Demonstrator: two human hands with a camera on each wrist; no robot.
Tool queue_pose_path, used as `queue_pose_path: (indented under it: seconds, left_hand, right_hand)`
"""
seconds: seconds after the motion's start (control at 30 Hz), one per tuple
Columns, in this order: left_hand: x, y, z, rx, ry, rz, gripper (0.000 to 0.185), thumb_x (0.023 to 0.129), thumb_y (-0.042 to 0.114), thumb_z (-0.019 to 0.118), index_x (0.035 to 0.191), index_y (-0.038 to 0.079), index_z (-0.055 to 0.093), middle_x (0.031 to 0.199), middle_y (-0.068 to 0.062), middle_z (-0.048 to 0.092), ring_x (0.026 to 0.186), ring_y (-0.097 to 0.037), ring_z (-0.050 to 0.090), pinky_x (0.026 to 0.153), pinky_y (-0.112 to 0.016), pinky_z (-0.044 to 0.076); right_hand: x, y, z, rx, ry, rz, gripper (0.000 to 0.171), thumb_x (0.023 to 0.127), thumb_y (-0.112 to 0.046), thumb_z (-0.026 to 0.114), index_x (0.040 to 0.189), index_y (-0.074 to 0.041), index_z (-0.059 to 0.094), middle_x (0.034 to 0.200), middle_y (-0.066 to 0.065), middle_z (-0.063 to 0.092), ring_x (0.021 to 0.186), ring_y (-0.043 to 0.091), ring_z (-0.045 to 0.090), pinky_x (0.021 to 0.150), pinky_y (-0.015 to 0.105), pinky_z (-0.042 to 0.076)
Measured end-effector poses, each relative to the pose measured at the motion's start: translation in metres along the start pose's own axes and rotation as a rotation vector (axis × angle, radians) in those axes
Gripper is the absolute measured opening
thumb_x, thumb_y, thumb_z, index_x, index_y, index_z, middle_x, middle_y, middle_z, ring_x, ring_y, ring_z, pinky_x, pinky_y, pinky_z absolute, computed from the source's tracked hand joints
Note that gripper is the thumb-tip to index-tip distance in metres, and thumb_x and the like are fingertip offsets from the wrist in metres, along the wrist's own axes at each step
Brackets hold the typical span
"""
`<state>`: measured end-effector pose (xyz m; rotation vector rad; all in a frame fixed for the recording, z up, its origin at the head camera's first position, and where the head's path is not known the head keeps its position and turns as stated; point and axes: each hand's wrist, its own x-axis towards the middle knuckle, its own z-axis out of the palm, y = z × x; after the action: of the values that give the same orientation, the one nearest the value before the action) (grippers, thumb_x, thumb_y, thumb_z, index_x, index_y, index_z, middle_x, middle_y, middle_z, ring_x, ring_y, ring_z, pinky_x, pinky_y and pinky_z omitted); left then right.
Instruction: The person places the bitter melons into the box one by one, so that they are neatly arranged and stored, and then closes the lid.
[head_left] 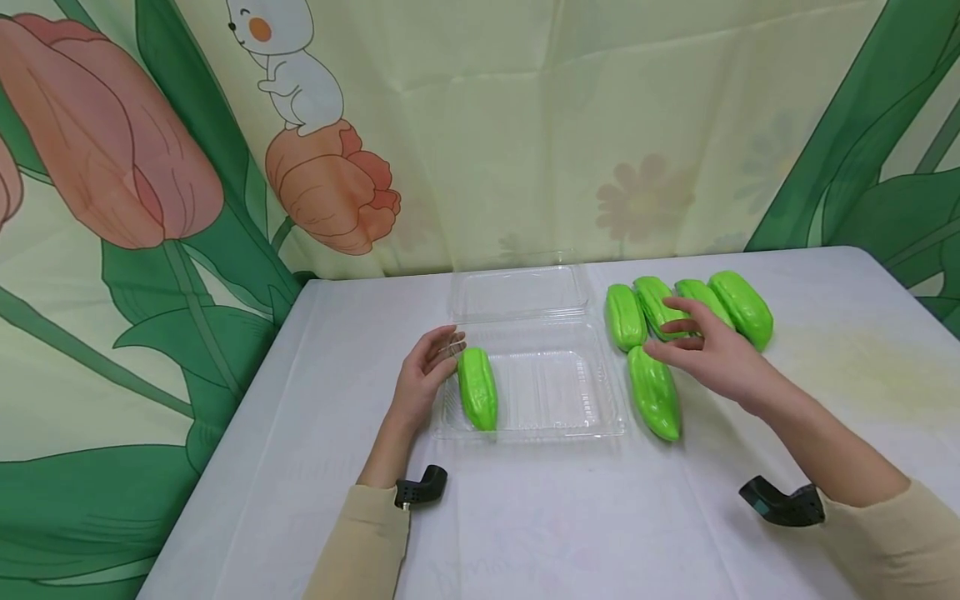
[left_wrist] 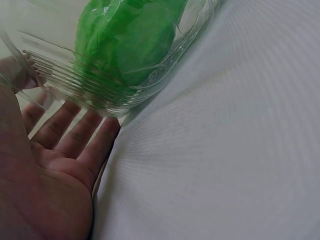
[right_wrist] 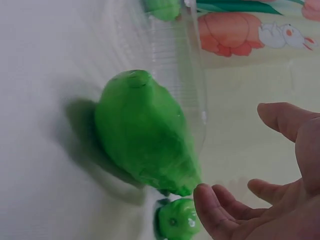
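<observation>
- Six green gourds in all: one lies in the clear box just beside my left fingertips, and five wait on the table under and around my right hand.
- My left hand rests against the near-left side of the box with fingers straight and relaxed, gripping nothing; the left wrist view shows those fingers lying flat on the cloth beside the ribbed wall of the box.
- My right hand hovers spread and loose, holding nothing. The nearest gourd lies just below my palm, pointing back toward me; four more sit in a row beyond my fingertips.
- I judge this to be the filling of the box, one gourd in and the second being reached for.
- The next move, as I see it, calls for lowering my right fingers around the nearest gourd across its thick middle, then carrying it left into the box next to the first, while my left hand steadies the wall.
- Hard to tell: my right hand covers part of the row, so how those gourds touch each other is unclear.
- The lid is see-through and faint beyond the box; its hinge I cannot make out.
</observation>
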<state>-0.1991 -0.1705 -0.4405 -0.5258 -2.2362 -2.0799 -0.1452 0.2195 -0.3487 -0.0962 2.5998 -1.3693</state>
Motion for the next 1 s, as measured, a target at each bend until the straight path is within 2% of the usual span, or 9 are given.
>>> queue_pose_path:
  seconds: [0.5,0.77,1.0]
  left_hand:
    - [0.000,0.000,-0.001,0.007,-0.008,0.003,0.046,0.099,-0.003,0.051,0.144,-0.007,0.044,0.141,-0.021,0.055,0.129,-0.034,0.055,0.102,-0.027,0.047]
    - [0.000,0.000,0.000,0.007,-0.008,0.004,0.047,0.098,-0.004,0.051,0.144,-0.007,0.044,0.141,-0.022,0.055,0.129,-0.035,0.055,0.102,-0.027,0.047]
    - [0.000,0.000,0.000,0.008,-0.004,-0.004,0.047,0.099,-0.003,0.051,0.145,-0.006,0.044,0.141,-0.020,0.056,0.129,-0.033,0.055,0.101,-0.027,0.047]
  right_hand:
    - [-0.004,0.022,0.019,-0.055,-0.026,0.025,0.097,0.094,-0.040,0.071,0.156,0.007,0.014,0.141,0.035,0.039,0.126,0.053,0.047,0.095,0.060,0.048]
    - [-0.006,0.026,0.028,-0.135,-0.024,-0.001,0.094,0.092,-0.035,0.074,0.154,0.009,0.018,0.132,0.034,0.045,0.112,0.045,0.055,0.084,0.050,0.050]
    - [-0.007,0.028,0.032,-0.173,-0.024,-0.006,0.095,0.091,-0.036,0.076,0.152,0.010,0.020,0.128,0.035,0.049,0.108,0.044,0.057,0.081,0.051,0.052]
